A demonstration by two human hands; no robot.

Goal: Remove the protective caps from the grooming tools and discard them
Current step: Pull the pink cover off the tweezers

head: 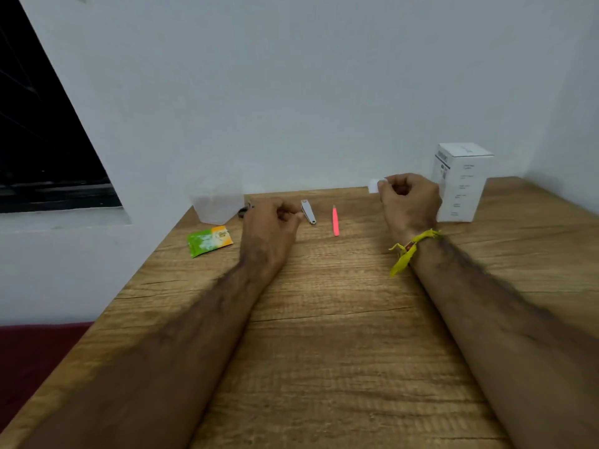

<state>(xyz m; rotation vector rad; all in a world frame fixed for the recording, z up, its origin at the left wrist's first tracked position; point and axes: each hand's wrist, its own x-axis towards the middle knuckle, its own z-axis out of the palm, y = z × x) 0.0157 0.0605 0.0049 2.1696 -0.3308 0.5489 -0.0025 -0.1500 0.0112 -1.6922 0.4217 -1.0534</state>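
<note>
A silver nail clipper [308,211] lies on the wooden table [324,319] near its far edge. To its right lies a slim pink tweezer [335,220]. My left hand [272,222] rests on the table just left of the clipper, fingers curled, fingertips close to it; nothing shows in its grasp. Raised above the table at the right, my right hand [408,199] pinches a small white cap [374,185] between thumb and fingertips. A dark tool [243,211] peeks out behind my left hand, mostly hidden.
A clear plastic container [217,202] stands at the table's far left corner. A green and orange sachet [210,240] lies near the left edge. A white box [462,183] stands at the far right, just behind my right hand. The wall is close behind.
</note>
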